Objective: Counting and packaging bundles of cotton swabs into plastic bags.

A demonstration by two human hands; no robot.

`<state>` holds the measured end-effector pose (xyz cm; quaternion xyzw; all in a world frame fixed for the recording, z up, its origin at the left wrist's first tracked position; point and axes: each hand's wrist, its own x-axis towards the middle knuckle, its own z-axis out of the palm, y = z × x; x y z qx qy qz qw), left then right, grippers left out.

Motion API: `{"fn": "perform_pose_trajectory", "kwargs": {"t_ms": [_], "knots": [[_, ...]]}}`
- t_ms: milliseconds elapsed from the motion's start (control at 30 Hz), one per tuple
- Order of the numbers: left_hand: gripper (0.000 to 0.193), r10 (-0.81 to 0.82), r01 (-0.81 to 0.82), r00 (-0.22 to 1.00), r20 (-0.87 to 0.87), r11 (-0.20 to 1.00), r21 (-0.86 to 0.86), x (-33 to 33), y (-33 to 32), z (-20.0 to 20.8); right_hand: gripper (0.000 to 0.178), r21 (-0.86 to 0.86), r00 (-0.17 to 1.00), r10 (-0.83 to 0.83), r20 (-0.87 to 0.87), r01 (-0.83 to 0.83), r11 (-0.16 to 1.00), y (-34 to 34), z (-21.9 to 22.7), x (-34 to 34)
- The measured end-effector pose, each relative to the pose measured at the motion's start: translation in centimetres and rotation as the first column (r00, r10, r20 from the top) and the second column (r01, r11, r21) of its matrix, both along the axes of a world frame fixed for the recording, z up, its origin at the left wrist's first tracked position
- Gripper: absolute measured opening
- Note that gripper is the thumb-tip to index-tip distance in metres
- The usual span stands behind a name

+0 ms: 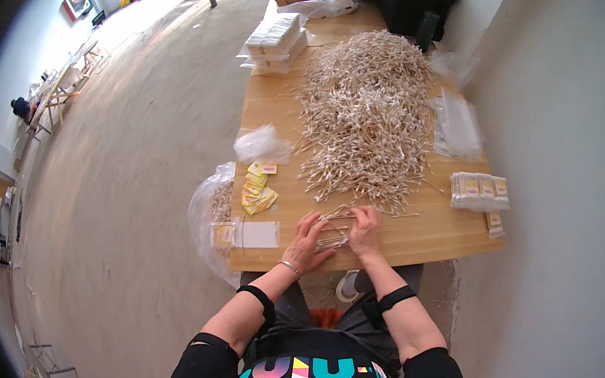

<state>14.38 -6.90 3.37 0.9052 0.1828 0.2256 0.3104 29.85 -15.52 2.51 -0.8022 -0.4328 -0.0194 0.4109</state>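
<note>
Near the table's front edge, a small bunch of cotton swabs (332, 239) lies between my hands. My left hand (302, 244) curves round the left ends of the bunch, thumb near me and fingers on the far side. My right hand (366, 232) is closed at the right, its fingertips pinching swab ends at the far side of the bunch. Just beyond rises a large heap of loose cotton swabs (369, 114) with pale sticks and white tips. The exact number of swabs in each hand is too small to make out.
Left on the wooden table (268, 102) are yellow cards (259, 197), a white card (260, 234), a swab pack (223, 235) and clear bags (263, 143). Packed swabs (479, 192) and plastic sleeves (459, 125) lie right. A bag of swabs (213, 195) hangs beside the left edge.
</note>
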Motion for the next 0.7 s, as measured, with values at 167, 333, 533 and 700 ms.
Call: {"fn": "perform_pose_trajectory", "kwargs": {"t_ms": [167,333,533,700], "knots": [[0.067,-0.023,0.028,0.995,-0.095,0.998,0.054,0.2,0.0,0.5,0.019,-0.138,0.989,-0.021,0.145,0.041,0.990,-0.2,1.4,1.2],[0.060,-0.040,0.058,0.993,-0.108,0.984,0.169,0.4,0.0,0.0,0.019,-0.213,0.978,-0.101,0.181,0.139,0.967,0.1,0.9,2.9],[0.052,-0.010,0.012,0.998,-0.058,0.999,0.039,0.2,0.1,-0.5,0.016,-0.154,0.964,0.086,0.253,-0.047,0.987,0.5,1.9,1.5],[0.049,-0.010,0.012,1.000,-0.029,0.998,0.065,0.6,0.0,-0.5,0.011,-0.146,0.974,0.141,0.178,-0.115,0.983,0.9,0.5,1.9]]}}
